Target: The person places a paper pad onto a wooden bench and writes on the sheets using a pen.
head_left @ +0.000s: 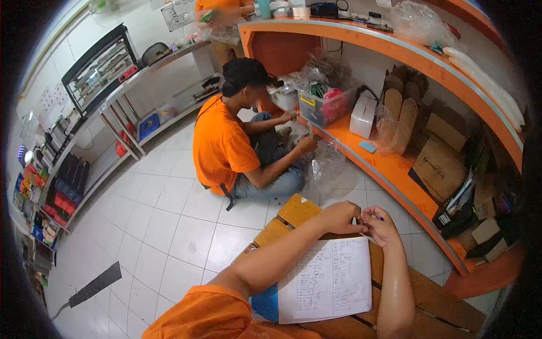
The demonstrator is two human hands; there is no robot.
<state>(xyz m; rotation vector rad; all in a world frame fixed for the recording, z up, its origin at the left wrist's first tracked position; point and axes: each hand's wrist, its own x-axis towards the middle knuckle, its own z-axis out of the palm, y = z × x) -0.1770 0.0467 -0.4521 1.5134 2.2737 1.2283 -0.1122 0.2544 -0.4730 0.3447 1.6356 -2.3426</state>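
Note:
My left hand and my right hand meet over the top edge of an open notebook filled with handwriting. A pen appears to be in my right hand, its dark end showing between the fingers. My left fingers are curled in, close to or touching the right fingertips; whatever they pinch is too small to make out. The notebook has a blue cover and lies on a slatted wooden table.
A person in an orange shirt sits on the tiled floor ahead, handling clear plastic. Another person stands behind. An orange shelf unit holds a plastic bin, cardboard boxes and egg-tray-like stacks. Metal shelving lines the left.

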